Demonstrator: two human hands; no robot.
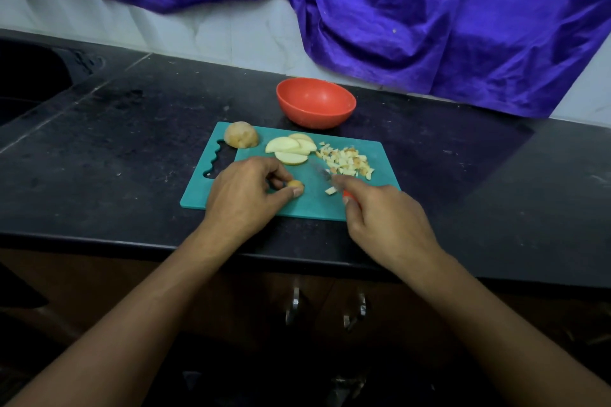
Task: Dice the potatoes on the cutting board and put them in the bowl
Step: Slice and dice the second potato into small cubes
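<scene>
Pinching potato piece [295,184] w/ left grip [244,196]; right grip [390,225] clenched round knife [322,171], over cutting board [314,206].

Potato half [241,139], slices [291,149] and dice [345,160] lie on teal board [307,206], red bowl [314,117] behind.

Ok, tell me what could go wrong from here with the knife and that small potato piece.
1. The left hand pinches a small potato end close to the knife in the right hand; a slip could nick the fingertips.
2. The diced pile lies near the right edge of the cutting board, so bits may scatter onto the counter.
</scene>
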